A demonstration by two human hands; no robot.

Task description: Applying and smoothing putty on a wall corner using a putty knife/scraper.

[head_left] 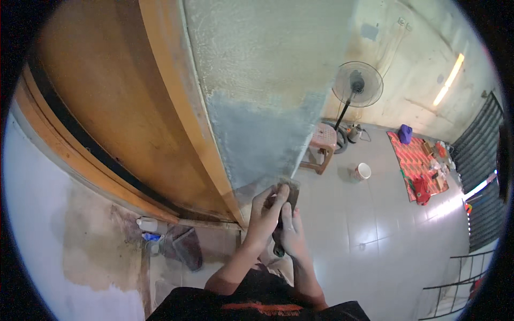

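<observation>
Both my hands are together low in the middle of the view, in front of a wall end. My left hand (266, 209) is closed on the upper part of a flat, narrow grey tool (292, 191) with a dark handle end below. My right hand (292, 234) grips the same tool lower down, from its right side. Fingers cover much of the tool, so its exact kind is hidden. Just beyond my hands, the wall (262, 59) carries a smooth grey-blue coated patch (257, 134) under a rougher pale area.
A brown wooden door (101, 96) and frame stand left. White jugs (147, 223) and a dark cloth (187, 249) lie below it. To the right are a pink stool (324, 138), standing fan (357, 85), white bucket (363, 171), red patterned mat (401, 155) with items, and black metal rack (455, 289).
</observation>
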